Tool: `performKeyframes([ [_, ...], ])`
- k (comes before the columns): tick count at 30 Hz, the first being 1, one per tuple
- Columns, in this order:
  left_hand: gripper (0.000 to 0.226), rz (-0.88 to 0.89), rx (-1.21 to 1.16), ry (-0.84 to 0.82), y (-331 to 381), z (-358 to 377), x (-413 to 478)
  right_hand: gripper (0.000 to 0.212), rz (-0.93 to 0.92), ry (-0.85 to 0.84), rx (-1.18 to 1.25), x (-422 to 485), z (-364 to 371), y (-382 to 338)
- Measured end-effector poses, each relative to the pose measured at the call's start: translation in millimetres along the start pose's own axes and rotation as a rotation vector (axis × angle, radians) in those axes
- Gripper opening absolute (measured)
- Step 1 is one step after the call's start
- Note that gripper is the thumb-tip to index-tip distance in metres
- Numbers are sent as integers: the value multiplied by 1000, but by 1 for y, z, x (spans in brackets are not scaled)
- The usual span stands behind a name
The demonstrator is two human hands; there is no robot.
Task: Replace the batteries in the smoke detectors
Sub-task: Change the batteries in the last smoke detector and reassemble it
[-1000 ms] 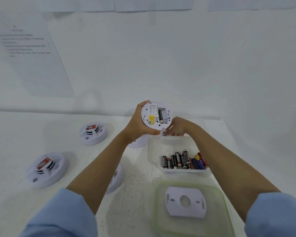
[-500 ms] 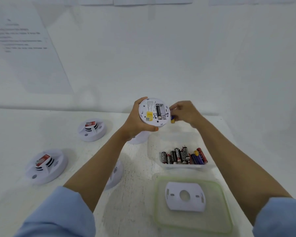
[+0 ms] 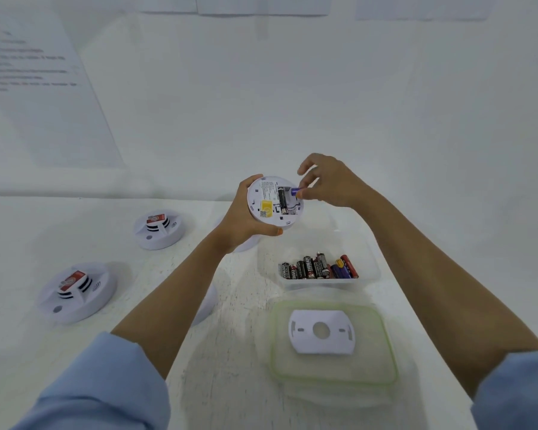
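Above the white desk [image 3: 44,231], my left hand [image 3: 241,217] clamps the light smoke detector [image 3: 274,201] by its rim; right fingers [image 3: 305,181] pinch a small slippery battery [image 3: 295,190].

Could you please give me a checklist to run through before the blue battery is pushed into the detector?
1. Left hand grips the smoke detector, open back toward the camera: ok.
2. Black battery sits in one slot: ok.
3. Right hand pinches the blue battery at the empty slot: ok.
4. Blue battery's polarity matches the slot markings: cannot tell.
5. Mounting plate lies close by on the lid: ok.
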State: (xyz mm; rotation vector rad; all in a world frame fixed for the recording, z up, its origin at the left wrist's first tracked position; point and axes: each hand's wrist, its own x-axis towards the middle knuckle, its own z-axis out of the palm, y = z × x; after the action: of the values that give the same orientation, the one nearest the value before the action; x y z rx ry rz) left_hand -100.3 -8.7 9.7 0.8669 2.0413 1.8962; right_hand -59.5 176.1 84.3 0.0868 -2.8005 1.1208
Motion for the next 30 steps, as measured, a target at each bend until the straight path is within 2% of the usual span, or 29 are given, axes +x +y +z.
performKeyframes([
  [4, 98, 6, -6, -12, 6, 6, -5, 19, 0, 30, -133, -2, 4, -7],
  [9, 97, 7, 31, -32, 10, 9, -9, 23, -99, 92, -251, 0, 10, -14],
  [11, 97, 11, 44, -42, 11, 8, -10, 34, -122, 145, -210, -1, 14, -13],
  [14, 97, 21, 49, -44, 12, 7, -12, 43, -94, 199, -11, -6, 19, -12],
  [21, 96, 41, 32, -33, 13, 6, -15, 31, -96, 239, 14, -12, 27, -8],
  [26, 93, 25, -10, -16, 15, 5, -14, 19, -250, 333, 109, -16, 27, -2],
  [30, 95, 26, -15, -7, 14, 5, -14, 13, -361, 330, 44, -22, 34, 6],
])
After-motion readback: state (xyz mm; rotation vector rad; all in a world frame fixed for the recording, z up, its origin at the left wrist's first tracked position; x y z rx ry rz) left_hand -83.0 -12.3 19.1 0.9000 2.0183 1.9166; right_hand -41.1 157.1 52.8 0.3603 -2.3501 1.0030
